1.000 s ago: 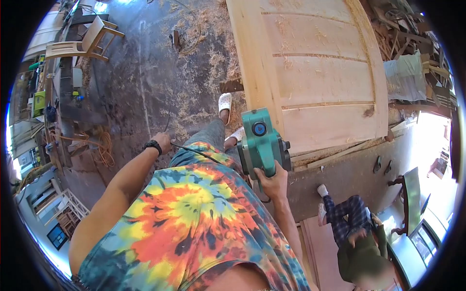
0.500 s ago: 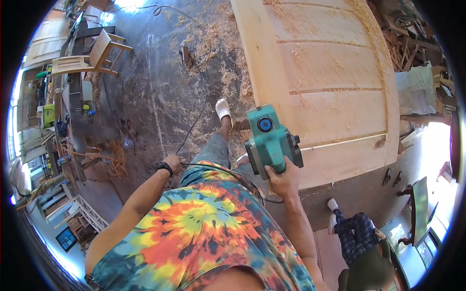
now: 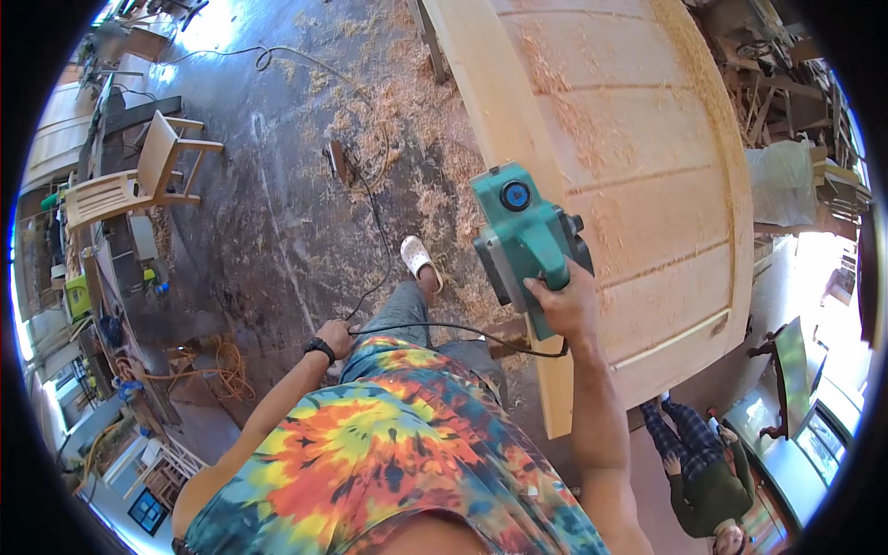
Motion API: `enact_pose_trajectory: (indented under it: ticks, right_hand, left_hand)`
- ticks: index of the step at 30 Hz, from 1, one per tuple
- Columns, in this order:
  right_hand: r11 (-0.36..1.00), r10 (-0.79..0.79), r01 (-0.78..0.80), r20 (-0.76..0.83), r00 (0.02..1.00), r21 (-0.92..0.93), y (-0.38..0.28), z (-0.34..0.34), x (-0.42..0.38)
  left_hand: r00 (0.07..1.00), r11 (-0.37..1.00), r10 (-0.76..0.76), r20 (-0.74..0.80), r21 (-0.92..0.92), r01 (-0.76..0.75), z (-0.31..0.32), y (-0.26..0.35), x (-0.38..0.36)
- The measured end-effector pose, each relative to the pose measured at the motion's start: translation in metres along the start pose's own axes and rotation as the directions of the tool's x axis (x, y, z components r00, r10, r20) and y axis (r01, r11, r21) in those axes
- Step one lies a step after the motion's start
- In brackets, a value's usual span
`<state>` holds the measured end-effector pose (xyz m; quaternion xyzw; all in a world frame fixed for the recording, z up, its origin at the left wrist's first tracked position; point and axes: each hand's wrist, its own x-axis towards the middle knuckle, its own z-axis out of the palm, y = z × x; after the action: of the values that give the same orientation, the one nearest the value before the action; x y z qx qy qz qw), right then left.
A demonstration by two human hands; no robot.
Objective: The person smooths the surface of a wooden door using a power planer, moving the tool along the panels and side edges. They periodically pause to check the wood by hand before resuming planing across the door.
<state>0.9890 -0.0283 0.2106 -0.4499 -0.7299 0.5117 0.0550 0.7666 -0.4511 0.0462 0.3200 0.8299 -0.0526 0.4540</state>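
My right hand [image 3: 571, 301] is wrapped round the rear handle of a green power planer [image 3: 527, 242]. The planer is over the near left edge of a wooden door panel [image 3: 638, 217], which has curled shavings on it. My left hand [image 3: 336, 339], with a dark band on the wrist, is closed round the black power cord [image 3: 416, 325] beside my hip. From there the cord runs across my front to the planer and also away over the floor.
Shavings lie on the dark floor [image 3: 305, 185]. A wooden chair [image 3: 157, 166] is at the left, above an orange coiled cord [image 3: 227, 370]. Scrap wood [image 3: 777, 102] is piled at the upper right. Another person [image 3: 708, 462] is at the lower right.
The planer and my right hand have shifted slightly right and up along the panel edge. The view has moved, so the panel now reaches lower and more of the other person shows.
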Motion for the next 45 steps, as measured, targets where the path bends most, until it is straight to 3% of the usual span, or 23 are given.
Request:
enact_pose_trajectory:
  ticks: [2, 6, 8, 11, 14, 18, 21, 28, 35, 41, 45]
  right_hand:
    - [0.999, 0.045, -0.045, -0.007, 0.999, 0.019, -0.020, 0.008, 0.037]
    - [0.999, 0.029, -0.029, 0.002, 1.000, -0.023, -0.051, 0.016, 0.104]
    - [1.000, -0.018, 0.018, 0.001, 1.000, 0.000, -0.062, 0.031, 0.158]
    - [1.000, -0.019, 0.019, 0.035, 0.999, 0.003, -0.090, 0.034, 0.202]
    - [1.000, 0.005, -0.005, 0.051, 0.999, -0.003, -0.112, 0.040, 0.243]
    - [0.999, 0.038, -0.037, 0.070, 0.997, -0.018, -0.139, 0.052, 0.303]
    - [0.999, 0.034, -0.031, 0.085, 0.996, -0.033, -0.155, 0.063, 0.348]
    - [0.992, -0.091, 0.098, 0.086, 0.992, -0.078, -0.222, 0.088, 0.447]
    - [0.994, -0.067, 0.076, 0.107, 0.992, -0.082, -0.270, 0.113, 0.552]
    - [0.996, -0.055, 0.063, 0.122, 0.991, -0.061, -0.308, 0.139, 0.646]
    - [0.999, -0.003, 0.008, 0.112, 0.994, -0.048, -0.352, 0.153, 0.707]
  left_hand:
    - [0.999, 0.997, 0.052, -0.003, 0.055, -0.051, -0.029, -0.019, 0.018]
    - [0.996, 0.997, 0.074, -0.038, -0.030, -0.076, -0.081, -0.035, 0.034]
    - [0.999, 0.995, -0.018, -0.045, -0.094, 0.013, -0.110, -0.048, 0.061]
    - [0.999, 0.999, -0.017, -0.031, -0.040, 0.016, -0.128, -0.057, 0.077]
    - [0.998, 0.993, -0.024, -0.052, -0.119, 0.017, -0.129, -0.062, 0.095]
    - [0.997, 0.990, -0.025, -0.080, -0.138, 0.014, -0.155, -0.058, 0.123]
    - [0.991, 0.974, -0.128, 0.025, -0.186, 0.130, -0.182, -0.046, 0.140]
    - [0.985, 0.970, -0.171, 0.005, -0.176, 0.169, -0.243, -0.050, 0.195]
    - [0.973, 0.946, -0.227, 0.028, -0.231, 0.228, -0.316, -0.026, 0.242]
    - [0.962, 0.901, -0.267, 0.048, -0.343, 0.267, -0.359, -0.032, 0.283]
    - [0.963, 0.912, -0.256, 0.081, -0.309, 0.269, -0.383, -0.046, 0.327]
